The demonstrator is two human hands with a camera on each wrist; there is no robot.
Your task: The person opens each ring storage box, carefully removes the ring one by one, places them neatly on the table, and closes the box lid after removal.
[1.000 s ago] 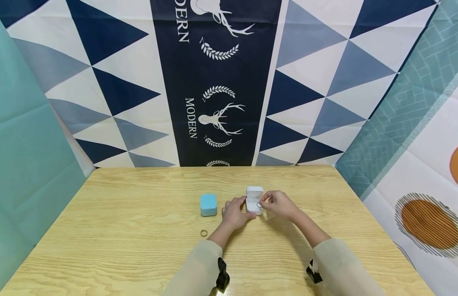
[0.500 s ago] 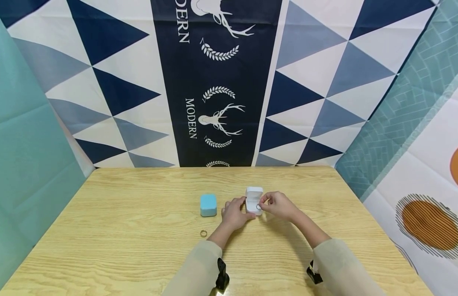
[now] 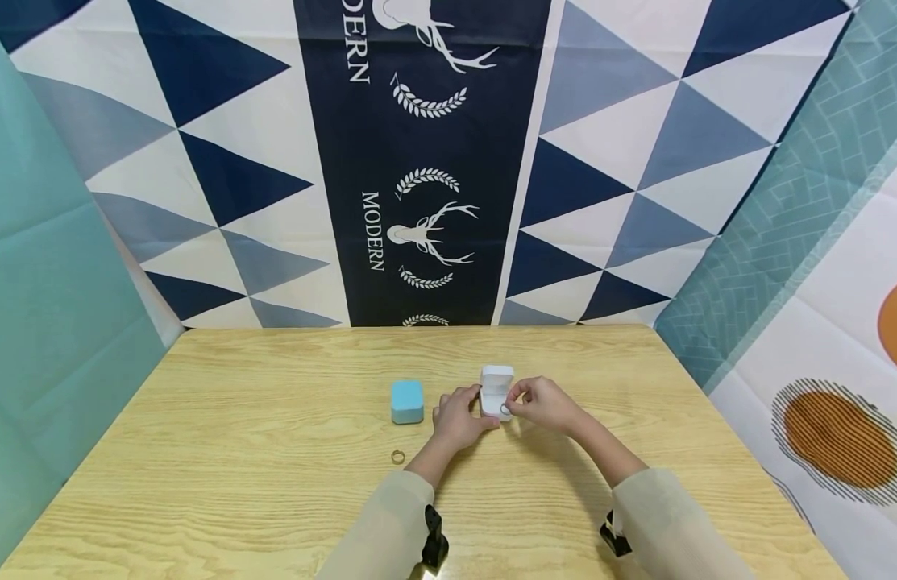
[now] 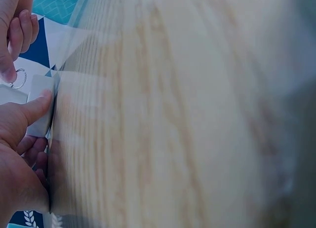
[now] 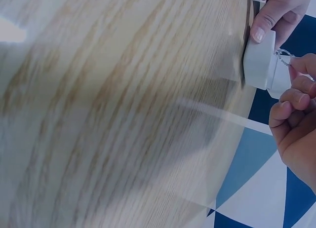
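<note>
My right hand (image 3: 544,403) pinches a silver ring (image 5: 282,52) between thumb and forefinger, just over the base of a white ring box (image 3: 496,373). The box stands with its lid raised, on the table right of centre. My left hand (image 3: 458,417) grips that box from its left side, thumb across the front, as the left wrist view also shows. A textured, sparkling band is visible on the ring in the right wrist view. Whether the ring touches the box's insert, I cannot tell. The insert is partly hidden by my right fingers.
A light blue ring box (image 3: 407,401), lid down, sits left of my left hand. In front of it lies a gold ring (image 3: 397,462) on the wooden table (image 3: 238,451). Patterned cloth (image 3: 426,145) hangs behind the far edge.
The ring in my right hand has come down slightly toward the white box's base. My left hand and the box stay in place.
</note>
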